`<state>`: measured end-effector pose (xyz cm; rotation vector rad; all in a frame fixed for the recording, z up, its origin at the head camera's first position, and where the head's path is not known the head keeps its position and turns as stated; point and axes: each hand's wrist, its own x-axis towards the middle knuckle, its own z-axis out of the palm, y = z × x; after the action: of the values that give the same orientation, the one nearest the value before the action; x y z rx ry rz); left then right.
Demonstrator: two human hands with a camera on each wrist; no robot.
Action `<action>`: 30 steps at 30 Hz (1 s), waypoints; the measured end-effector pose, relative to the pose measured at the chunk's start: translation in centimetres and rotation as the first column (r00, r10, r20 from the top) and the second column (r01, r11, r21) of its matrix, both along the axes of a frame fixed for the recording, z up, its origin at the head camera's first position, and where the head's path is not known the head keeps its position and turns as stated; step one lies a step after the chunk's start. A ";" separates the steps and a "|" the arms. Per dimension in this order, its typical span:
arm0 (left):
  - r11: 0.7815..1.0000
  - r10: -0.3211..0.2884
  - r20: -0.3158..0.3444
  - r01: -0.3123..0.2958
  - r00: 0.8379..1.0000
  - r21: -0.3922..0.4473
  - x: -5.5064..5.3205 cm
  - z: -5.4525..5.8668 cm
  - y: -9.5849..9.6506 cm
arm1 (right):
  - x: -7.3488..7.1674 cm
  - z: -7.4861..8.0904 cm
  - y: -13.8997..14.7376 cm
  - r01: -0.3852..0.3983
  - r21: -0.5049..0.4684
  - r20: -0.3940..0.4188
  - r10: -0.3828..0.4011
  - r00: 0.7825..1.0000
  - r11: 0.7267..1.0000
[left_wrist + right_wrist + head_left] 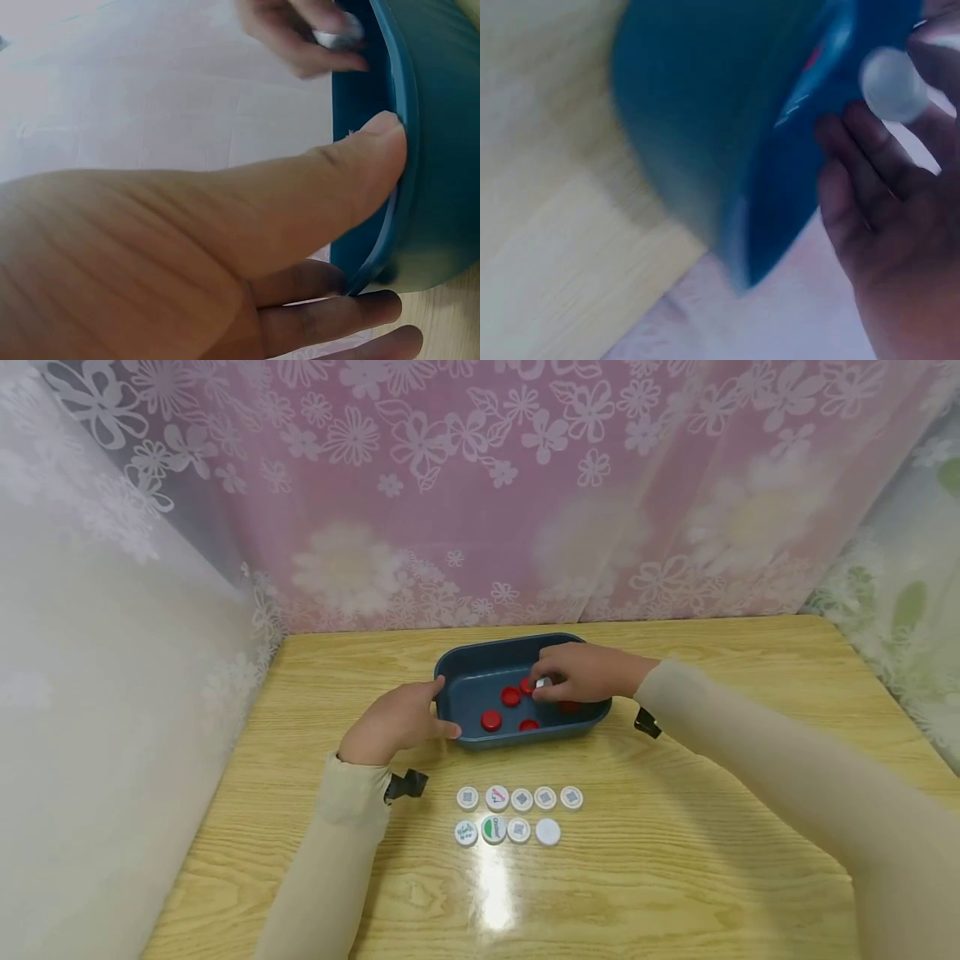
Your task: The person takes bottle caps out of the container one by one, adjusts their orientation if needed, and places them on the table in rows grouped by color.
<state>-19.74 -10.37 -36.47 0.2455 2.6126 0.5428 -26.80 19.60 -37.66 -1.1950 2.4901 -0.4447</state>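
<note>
A dark blue tray (480, 658) stands on the wooden table and holds several red bottle caps (491, 720). My left hand (401, 720) grips the tray's left rim (397, 195), thumb on the inside and fingers under the outer edge. My right hand (577, 672) reaches into the tray from the right and pinches a white cap (543, 682) at its fingertips; the right wrist view shows that cap (892, 84) blurred against the tray wall (727, 142).
Two rows of white caps (519, 799) lie on the table in front of the tray, one with a green ring (493, 829). Floral curtains (480, 485) close in the back and both sides. Bare wood (750, 660) lies right of the tray.
</note>
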 end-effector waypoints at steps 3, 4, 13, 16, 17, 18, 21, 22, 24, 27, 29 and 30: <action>1.000 -0.003 0.008 0.003 1.000 0.002 0.1 0.2 0.0 | 3.1 0.8 0.1 -0.033 -0.121 -0.137 0.017 0.990 0.992; 1.000 -0.004 0.008 0.004 1.000 0.004 0.2 0.2 0.0 | 4.3 0.8 0.2 -0.054 -0.162 -0.181 0.024 0.983 0.985; 1.000 0.014 0.029 -0.014 0.999 0.014 0.4 0.5 0.3 | 14.5 -3.4 3.6 -0.376 -0.231 -0.521 0.212 0.827 0.897; 1.000 0.016 0.030 -0.016 0.999 0.008 0.4 0.5 0.3 | 16.0 -4.7 4.5 -0.357 -0.229 -0.524 0.194 0.830 0.906; 1.000 0.018 0.030 -0.018 0.999 0.007 0.5 0.5 0.4 | 16.3 -5.0 4.6 -0.347 -0.224 -0.523 0.188 0.831 0.911; 1.000 0.020 0.030 -0.020 0.999 0.006 0.5 0.5 0.4 | 16.5 -5.2 4.7 -0.343 -0.219 -0.523 0.187 0.832 0.913; 1.000 0.023 0.029 -0.023 0.999 0.001 0.5 0.5 0.4 | 17.0 -5.7 4.7 -0.335 -0.162 -0.548 0.197 0.813 0.928; 1.000 0.023 0.026 -0.023 0.999 0.000 0.5 0.5 0.4 | 17.2 -5.9 4.6 -0.334 -0.141 -0.563 0.202 0.802 0.932; 1.000 0.021 0.020 -0.021 1.000 -0.003 0.5 0.5 0.5 | 17.4 -6.1 4.4 -0.331 -0.097 -0.587 0.215 0.780 0.939; 1.000 0.014 0.013 -0.014 1.000 -0.007 0.4 0.4 0.4 | 17.5 -6.3 4.0 -0.325 -0.057 -0.612 0.224 0.759 0.944; 1.000 0.013 0.014 -0.013 1.000 -0.004 0.4 0.3 0.4 | 17.5 -6.4 3.9 -0.319 -0.054 -0.609 0.222 0.761 0.946; 1.000 0.012 0.015 -0.012 1.000 -0.001 0.4 0.3 0.4 | 17.6 -6.3 3.8 -0.316 -0.056 -0.606 0.220 0.764 0.947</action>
<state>-19.31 -9.99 -36.15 0.2247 2.6018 0.5456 -9.21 23.44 -44.01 -1.9867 2.7390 -0.2010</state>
